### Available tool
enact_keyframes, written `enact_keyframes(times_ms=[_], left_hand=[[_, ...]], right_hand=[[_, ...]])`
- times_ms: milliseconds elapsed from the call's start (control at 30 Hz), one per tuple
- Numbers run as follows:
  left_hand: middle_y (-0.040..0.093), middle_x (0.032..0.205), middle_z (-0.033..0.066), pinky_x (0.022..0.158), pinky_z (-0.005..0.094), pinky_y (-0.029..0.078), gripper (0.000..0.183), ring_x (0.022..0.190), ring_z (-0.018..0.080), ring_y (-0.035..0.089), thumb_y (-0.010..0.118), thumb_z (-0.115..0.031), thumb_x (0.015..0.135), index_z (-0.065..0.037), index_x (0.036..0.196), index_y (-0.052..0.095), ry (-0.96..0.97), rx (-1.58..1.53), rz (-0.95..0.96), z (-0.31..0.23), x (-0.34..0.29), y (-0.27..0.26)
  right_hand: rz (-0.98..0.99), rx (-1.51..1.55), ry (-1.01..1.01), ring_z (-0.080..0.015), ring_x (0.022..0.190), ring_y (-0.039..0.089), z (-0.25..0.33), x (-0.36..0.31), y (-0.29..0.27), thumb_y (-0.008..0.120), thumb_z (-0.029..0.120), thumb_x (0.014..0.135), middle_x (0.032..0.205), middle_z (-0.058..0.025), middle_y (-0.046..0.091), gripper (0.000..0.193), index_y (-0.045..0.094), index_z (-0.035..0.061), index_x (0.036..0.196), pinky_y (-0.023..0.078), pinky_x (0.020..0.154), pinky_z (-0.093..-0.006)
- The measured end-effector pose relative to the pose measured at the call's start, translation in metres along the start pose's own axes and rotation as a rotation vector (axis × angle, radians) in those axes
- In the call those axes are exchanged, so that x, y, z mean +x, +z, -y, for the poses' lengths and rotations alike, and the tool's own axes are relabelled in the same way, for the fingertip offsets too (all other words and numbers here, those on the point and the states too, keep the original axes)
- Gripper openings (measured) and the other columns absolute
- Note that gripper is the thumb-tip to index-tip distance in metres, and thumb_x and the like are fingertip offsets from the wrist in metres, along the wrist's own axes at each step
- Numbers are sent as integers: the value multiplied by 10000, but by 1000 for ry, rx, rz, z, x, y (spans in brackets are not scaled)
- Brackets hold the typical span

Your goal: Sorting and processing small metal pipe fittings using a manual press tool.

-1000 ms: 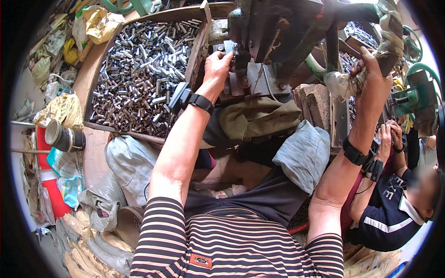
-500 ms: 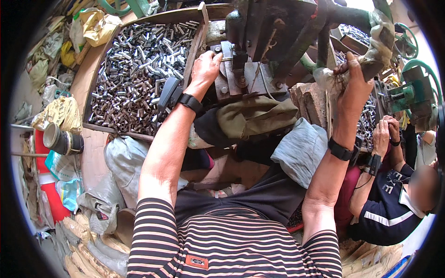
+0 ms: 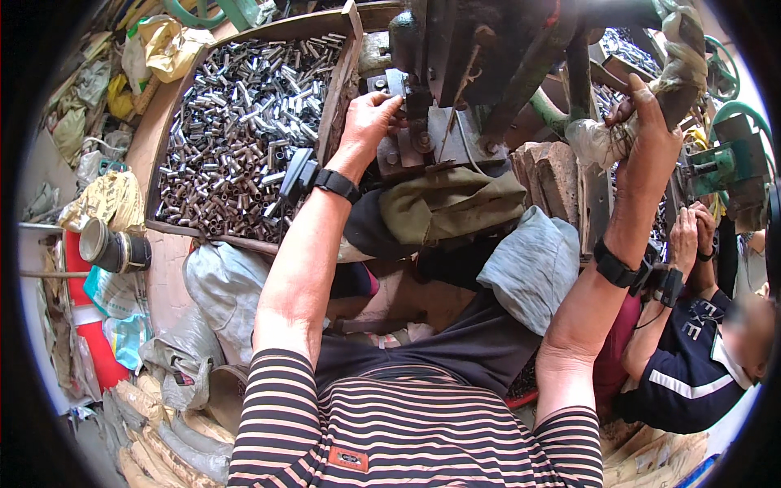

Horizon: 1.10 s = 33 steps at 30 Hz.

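Observation:
My left hand (image 3: 371, 128) reaches to the metal die block (image 3: 396, 84) at the base of a dark hand press (image 3: 496, 61). Its fingertips are pinched together beside the press ram, and whatever they hold is hidden. Over on the right, my right hand (image 3: 648, 140) is closed around the press's lever handle (image 3: 685, 61), which is wrapped in cloudy plastic. To the left of the press, a wooden tray (image 3: 345, 85) holds a heap of short metal tubes (image 3: 244, 134), some shiny and some brownish.
Folded olive cloth (image 3: 451, 203) lies at the press's front edge, with stacked wooden pieces (image 3: 547, 183) to its right. Another person (image 3: 679, 350) works close by at a green machine (image 3: 728, 167). Sacks and a metal cylinder (image 3: 114, 246) stand at left.
The lever handle and my right hand have swung to the right. My left hand has shifted slightly right and down at the die, its fingers more curled.

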<state>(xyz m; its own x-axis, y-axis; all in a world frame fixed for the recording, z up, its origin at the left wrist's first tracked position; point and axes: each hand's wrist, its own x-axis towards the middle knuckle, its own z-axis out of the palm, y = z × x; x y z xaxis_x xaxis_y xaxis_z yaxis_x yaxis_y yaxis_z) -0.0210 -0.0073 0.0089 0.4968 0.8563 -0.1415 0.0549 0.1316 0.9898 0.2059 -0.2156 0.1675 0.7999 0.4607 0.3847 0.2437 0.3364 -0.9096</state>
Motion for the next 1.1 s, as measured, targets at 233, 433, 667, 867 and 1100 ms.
enact_keyframes(times_ms=[233, 433, 667, 867, 1100], left_hand=[[651, 957, 210, 802, 500, 483, 336, 917, 432, 608, 477, -360, 908, -58, 920, 624, 239, 807, -271, 11, 18, 26], [649, 906, 215, 770, 456, 469, 342, 903, 387, 614, 502, -339, 896, -23, 922, 629, 252, 956, -296, -4, 6, -4], [661, 946, 191, 788, 403, 486, 373, 890, 337, 637, 596, -339, 847, -3, 1005, 625, 415, 876, -122, -48, -63, -78], [657, 815, 93, 708, 299, 492, 176, 761, 150, 624, 598, -145, 851, -2, 946, 638, 318, 1046, -352, -59, -126, -200], [601, 921, 132, 708, 394, 495, 140, 809, 320, 619, 615, -131, 830, -72, 956, 623, 497, 1168, -319, -45, -138, -204]], right_hand=[[-385, 189, -174, -112, 676, 590, -84, -34, 28, 687, 123, 820, 780, -57, 634, 176, 618, -31, 871, 472, 619, -269], [-146, 50, 29, -132, 730, 600, -50, -35, 12, 671, 100, 831, 860, -59, 623, 209, 587, -3, 992, 473, 660, -278], [-88, 23, -59, -145, 928, 564, -39, -56, -8, 642, 138, 876, 1072, -99, 592, 319, 537, -26, 1128, 455, 829, -278], [-307, -129, -157, -149, 953, 564, -37, -112, 1, 595, 94, 901, 1029, -86, 605, 239, 550, -42, 1093, 449, 868, -278], [122, -221, -88, -74, 822, 542, -38, -140, 53, 620, 38, 862, 910, -18, 597, 118, 600, 0, 972, 438, 760, -216]])
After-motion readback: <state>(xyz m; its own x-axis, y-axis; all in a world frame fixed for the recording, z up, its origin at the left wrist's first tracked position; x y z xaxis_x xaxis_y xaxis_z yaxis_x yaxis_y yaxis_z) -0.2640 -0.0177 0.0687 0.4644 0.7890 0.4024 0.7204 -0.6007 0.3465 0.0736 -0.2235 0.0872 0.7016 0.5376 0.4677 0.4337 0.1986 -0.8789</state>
